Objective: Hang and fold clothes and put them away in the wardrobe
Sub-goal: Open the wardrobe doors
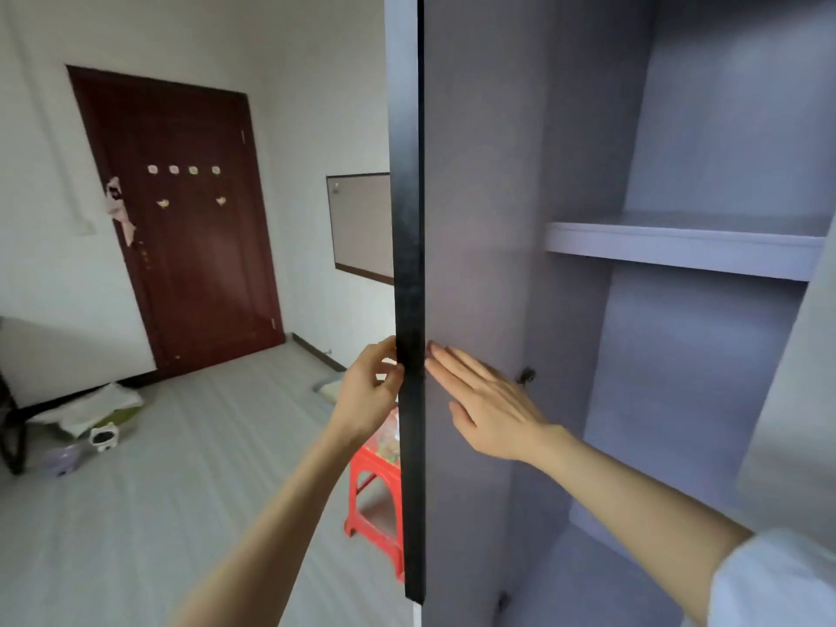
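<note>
The wardrobe door (475,219) stands open edge-on in front of me, with a dark strip down its edge and a pale grey inner face. My left hand (368,393) grips that dark edge from the outer side, fingers curled round it. My right hand (486,407) lies flat against the door's inner face, fingers straight. Inside the wardrobe a grey shelf (678,248) spans the compartment; the spaces above and below it hold nothing I can see. No clothes are in view near my hands.
A red plastic stool (375,500) stands on the floor just behind the door, something colourful on top. A dark red room door (190,228) is at the back left. Low items lie on the floor at left (90,414), beside a dark chair frame.
</note>
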Available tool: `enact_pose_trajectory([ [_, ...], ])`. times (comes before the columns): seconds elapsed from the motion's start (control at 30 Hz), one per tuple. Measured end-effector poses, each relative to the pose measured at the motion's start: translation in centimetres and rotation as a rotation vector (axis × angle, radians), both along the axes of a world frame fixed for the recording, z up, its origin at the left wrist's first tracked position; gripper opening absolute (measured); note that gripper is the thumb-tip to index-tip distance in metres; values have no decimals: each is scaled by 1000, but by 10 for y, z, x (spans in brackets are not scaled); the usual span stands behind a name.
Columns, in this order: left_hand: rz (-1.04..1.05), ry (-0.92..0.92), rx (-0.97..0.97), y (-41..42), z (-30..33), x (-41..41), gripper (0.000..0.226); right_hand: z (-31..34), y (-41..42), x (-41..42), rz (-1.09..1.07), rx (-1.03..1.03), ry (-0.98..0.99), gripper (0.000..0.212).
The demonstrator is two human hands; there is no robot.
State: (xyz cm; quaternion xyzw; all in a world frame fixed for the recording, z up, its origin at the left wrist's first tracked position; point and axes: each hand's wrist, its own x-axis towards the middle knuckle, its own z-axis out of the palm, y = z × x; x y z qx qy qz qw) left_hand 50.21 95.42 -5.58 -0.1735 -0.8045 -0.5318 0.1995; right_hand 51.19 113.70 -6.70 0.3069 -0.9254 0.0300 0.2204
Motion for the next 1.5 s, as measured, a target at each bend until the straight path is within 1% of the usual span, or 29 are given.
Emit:
enact_pose_trajectory([
  [0.07,15,-15,-51,-19,2,-11,42,5,-22,-13,-26,42,-34,58],
  [0.2,30,-66,-88,-49,7,-34,44,11,-51,-33,-68,85,-12,58],
  [0.27,37,-79,-84,-56,5,-44,45,10,-52,-41,-110,57,12,55],
  [0.33,104,-46,-94,-53,0,-45,48,9,-45,-42,-110,-11,48,49],
  [0.37,185,25,-107,-49,-5,-43,49,8,-40,-43,-95,-35,110,46],
  [0.4,271,141,-128,-42,-8,-38,49,7,-34,-44,-75,-54,172,44],
  [0.47,371,427,-183,-23,-10,-28,45,7,-16,-44,-58,-90,245,42],
  [0.5,367,532,-224,-12,-8,-23,44,8,-5,-43,-76,-93,258,41],
  [0.53,333,596,-279,1,-7,-21,42,11,6,-38,-103,-93,271,40],
  [0.6,246,626,-379,22,-3,-20,42,14,28,-33,-144,-76,289,39],
  [0.63,206,594,-412,33,-2,-24,43,16,41,-29,-170,-52,285,38],
  [0.7,146,466,-468,50,-1,-32,48,19,62,-22,-219,-19,291,38],
  [0.77,73,362,-475,88,4,-41,54,22,102,-9,-308,0,317,38],
  [0.83,-10,277,-464,129,8,-49,55,24,145,4,-398,6,356,38],
  [0.93,-102,173,-370,198,18,-59,47,29,213,23,-560,63,426,40],
  [1.1,-325,-3,-141,328,49,-52,45,51,320,54,-796,124,546,50],
  [1.2,-453,-102,-50,386,60,-40,55,56,360,65,-885,177,588,49],
  [1.23,-501,-128,-40,404,64,-36,61,57,373,69,-915,185,579,55],
  [1.27,-552,-162,-19,418,67,-32,66,57,383,72,-926,189,577,61],
  [1.3,-608,-207,10,428,69,-28,69,57,390,75,-920,190,585,62],
  [1.37,-694,-273,74,442,73,-21,63,52,398,81,-887,194,604,58],
  [1.5,-710,-337,147,442,76,-17,52,42,395,93,-881,82,551,55],
])
